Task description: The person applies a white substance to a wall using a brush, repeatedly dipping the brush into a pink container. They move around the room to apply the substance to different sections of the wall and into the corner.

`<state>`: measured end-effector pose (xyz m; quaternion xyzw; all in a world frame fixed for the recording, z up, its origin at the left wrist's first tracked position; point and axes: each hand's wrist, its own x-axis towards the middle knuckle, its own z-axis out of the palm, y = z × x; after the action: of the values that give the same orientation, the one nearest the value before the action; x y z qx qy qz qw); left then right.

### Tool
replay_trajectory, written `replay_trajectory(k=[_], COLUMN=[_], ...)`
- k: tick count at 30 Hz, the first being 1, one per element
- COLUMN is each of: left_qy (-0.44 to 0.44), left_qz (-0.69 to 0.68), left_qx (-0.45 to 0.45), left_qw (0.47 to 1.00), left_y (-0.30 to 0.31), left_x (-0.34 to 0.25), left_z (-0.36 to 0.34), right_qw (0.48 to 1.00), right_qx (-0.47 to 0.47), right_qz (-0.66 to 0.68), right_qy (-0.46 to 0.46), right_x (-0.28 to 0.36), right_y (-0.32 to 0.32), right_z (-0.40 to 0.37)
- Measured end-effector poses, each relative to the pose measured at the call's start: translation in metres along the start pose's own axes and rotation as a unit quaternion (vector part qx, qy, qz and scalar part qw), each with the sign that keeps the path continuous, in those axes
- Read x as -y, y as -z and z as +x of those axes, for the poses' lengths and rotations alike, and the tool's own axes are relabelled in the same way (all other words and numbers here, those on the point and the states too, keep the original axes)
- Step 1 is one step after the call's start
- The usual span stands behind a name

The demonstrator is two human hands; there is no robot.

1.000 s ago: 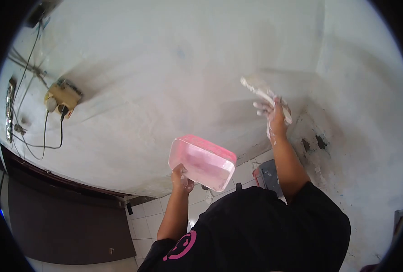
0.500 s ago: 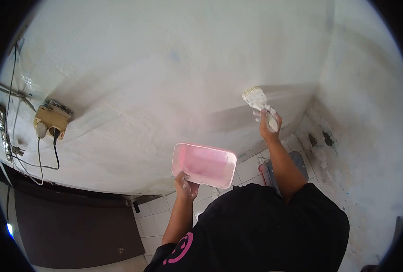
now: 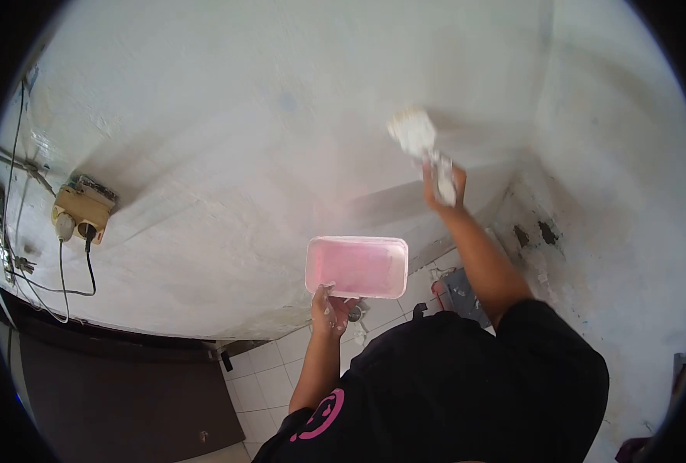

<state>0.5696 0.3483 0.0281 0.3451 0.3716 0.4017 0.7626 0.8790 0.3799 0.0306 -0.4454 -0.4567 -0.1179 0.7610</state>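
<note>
My left hand point(image 3: 331, 311) grips the near edge of a pink plastic tub point(image 3: 357, 266), thumb over the rim and fingers beneath. Whitish residue coats the tub's inner walls. White smears mark my fingers. Higher and to the right, my right hand point(image 3: 445, 185) is closed around the handle of a wide paintbrush point(image 3: 414, 133), blurred by motion. Its bristles point up and left, overlapping the pale wall point(image 3: 265, 154) in this view. White paint covers the brush head and handle.
A beige socket box point(image 3: 80, 212) with two plugs and hanging cables is on the wall at left. Below it stands a dark brown panel point(image 3: 119, 393). Near the right corner the wall has dark chipped patches point(image 3: 547, 233). A grey object point(image 3: 465, 297) lies on the white floor tiles point(image 3: 273, 390).
My right hand has moved the brush up and to the left. The tub has shifted slightly right and up with my left hand, now sitting more level.
</note>
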Motion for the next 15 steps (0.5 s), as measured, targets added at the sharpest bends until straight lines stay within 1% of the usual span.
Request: replay_trajectory(k=[2,3,5,6,8,9,10,11,12,13,15], left_qy=[0.011,0.013,0.013,0.01,-0.009,-0.009,0.0,0.01,0.012,0.014,0.015], left_qz=[-0.011,-0.014,-0.011,-0.015,-0.004,-0.006,-0.035,-0.065,-0.065,-0.062,-0.064], left_qx=[-0.025,-0.03,-0.04,-0.041,-0.035,-0.038,-0.041,-0.045,-0.047,-0.051,-0.059], left_qw=[1.0,0.999,0.999,0.999,0.999,0.999,0.999,0.997,0.997,0.997,0.996], left_y=[0.007,0.013,0.023,0.02,0.01,0.011,0.012,0.014,0.016,0.018,0.019], left_x=[0.005,0.009,0.015,0.013,0.013,0.014,0.015,0.016,0.017,0.019,0.023], left_z=[-0.001,-0.002,-0.003,-0.006,-0.014,-0.016,-0.017,-0.018,-0.018,-0.018,-0.02], right_qw=[0.989,0.988,0.956,0.956,0.982,0.994,0.994,0.999,0.998,0.998,0.996], right_qx=[0.028,0.034,0.042,0.047,-0.048,-0.029,-0.01,-0.029,-0.047,-0.045,-0.004], right_qz=[-0.006,-0.005,0.037,0.039,-0.037,-0.074,-0.111,-0.036,0.039,0.039,0.065], right_qy=[-0.144,-0.147,-0.287,-0.285,-0.179,-0.078,0.022,0.001,-0.021,-0.024,-0.066], right_x=[-0.026,-0.026,-0.029,-0.042,-0.079,-0.056,-0.014,0.009,0.025,0.038,0.051], right_y=[0.015,0.022,0.029,0.025,0.015,0.012,0.009,0.001,-0.006,-0.008,-0.011], right_z=[-0.061,-0.073,-0.088,-0.087,-0.072,-0.034,0.016,0.049,0.071,0.082,0.091])
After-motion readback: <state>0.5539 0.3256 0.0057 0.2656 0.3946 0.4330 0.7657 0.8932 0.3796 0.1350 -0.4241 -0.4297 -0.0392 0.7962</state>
